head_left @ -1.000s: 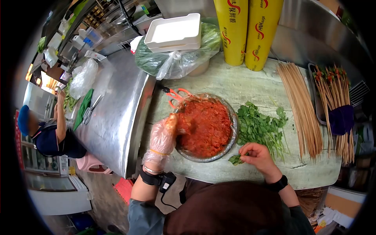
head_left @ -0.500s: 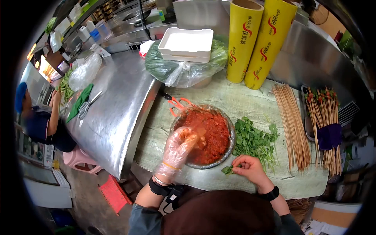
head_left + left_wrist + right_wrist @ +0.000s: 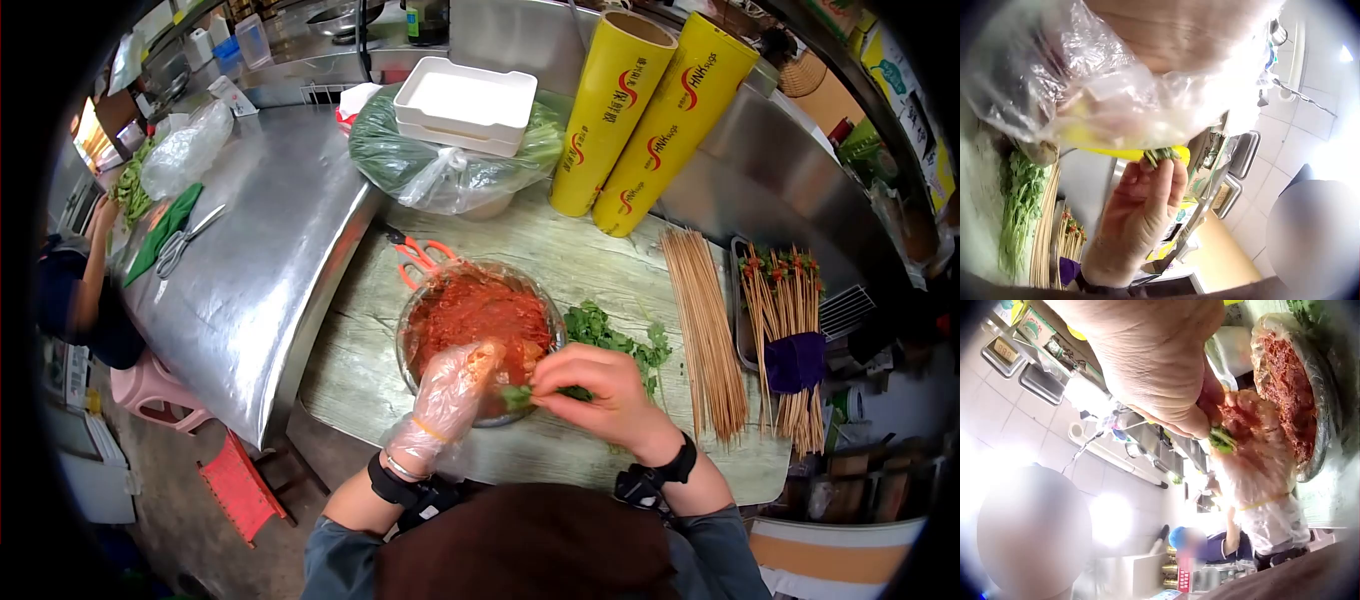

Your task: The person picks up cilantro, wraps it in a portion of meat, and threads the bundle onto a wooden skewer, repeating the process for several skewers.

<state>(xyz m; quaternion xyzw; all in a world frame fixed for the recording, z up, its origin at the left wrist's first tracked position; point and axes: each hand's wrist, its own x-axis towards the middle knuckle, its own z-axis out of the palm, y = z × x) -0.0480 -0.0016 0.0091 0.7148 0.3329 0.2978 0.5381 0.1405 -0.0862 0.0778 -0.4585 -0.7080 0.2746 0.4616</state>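
Observation:
My left hand (image 3: 445,395), in a clear plastic glove, is over the near left rim of the bowl (image 3: 402,350) of red, sauce-coated meat (image 3: 470,305). In the right wrist view its palm faces the right hand, with a red coated piece of meat (image 3: 1250,419) lying across the fingers. My bare right hand (image 3: 605,395) pinches a small bundle of cilantro (image 3: 516,397) between thumb and fingertips. The bundle's end sits right at the gloved palm. More cilantro (image 3: 650,345) lies on the table right of the bowl, partly behind the right hand.
Orange-handled scissors (image 3: 425,255) lie behind the bowl. Bare skewers (image 3: 705,340) and a tray with loaded skewers (image 3: 790,330) are on the right. Two yellow film rolls (image 3: 610,110) and a bagged bundle of greens (image 3: 450,175) stand at the back. A steel counter (image 3: 270,200) adjoins on the left.
My right hand has moved left and up from the table beside the bowl to the gloved hand, carrying the cilantro. The gloved left hand has drawn toward the bowl's near edge.

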